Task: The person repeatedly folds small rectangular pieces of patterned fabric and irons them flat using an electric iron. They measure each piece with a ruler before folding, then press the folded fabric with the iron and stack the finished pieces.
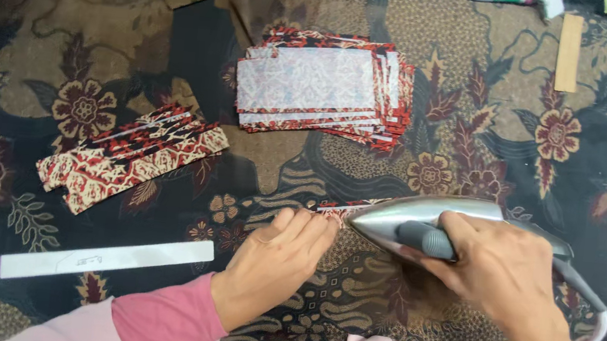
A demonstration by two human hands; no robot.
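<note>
Two hands are at work here, close together on the patterned cloth-covered table (pixel 303 170). Our right hand (pixel 506 278) is wrapped firmly around the grey handle of a silver iron (pixel 419 216), fingers fully curled, with the iron's pointed nose aimed to our left. Our left hand (pixel 275 261) lies nearly flat and grips nothing, its fingertips (pixel 320 223) pressing down a narrow red-patterned fabric strip (pixel 345 207) just ahead of the iron's tip; most of that strip is hidden under the soleplate.

We judge the iron to be heavy, rigid and hot underneath, so the handle is the only safe place to hold it. The strip looks light, thin and limp, likely to shift or curl unless pinned at its free end, and fingers there sit very near the hot nose.

Further out, a pile of folded strips (pixel 132 156) lies to our left, and a neat stack of cut pieces (pixel 323 86), pale side up, sits beyond the hands. A long white template (pixel 106 259) rests near our left sleeve, and a tan strip (pixel 569 52) lies at the far right.
</note>
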